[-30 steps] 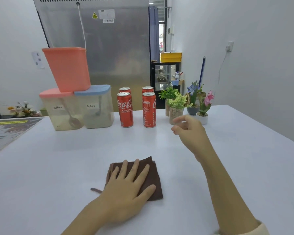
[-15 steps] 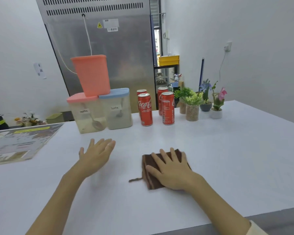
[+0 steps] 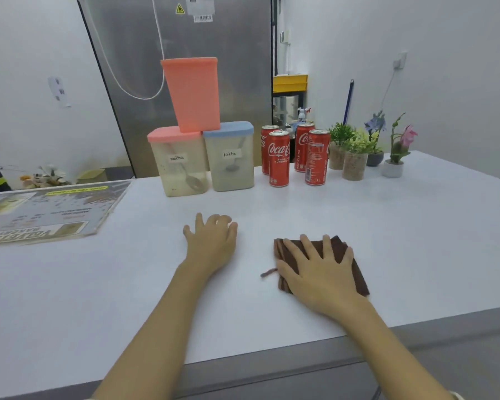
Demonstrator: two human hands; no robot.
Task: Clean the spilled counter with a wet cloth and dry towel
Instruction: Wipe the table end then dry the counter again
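My right hand [image 3: 319, 268] presses flat, fingers spread, on the brown cloth [image 3: 355, 269]; my left hand [image 3: 211, 241] rests open beside it on the counter [image 3: 416, 226]. Wiping looks underway, no spill visible; drying is left, I judge.

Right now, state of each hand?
Left hand: open, palm down on the counter, holding nothing.
Right hand: open, fingers spread, pressing flat on the brown cloth.
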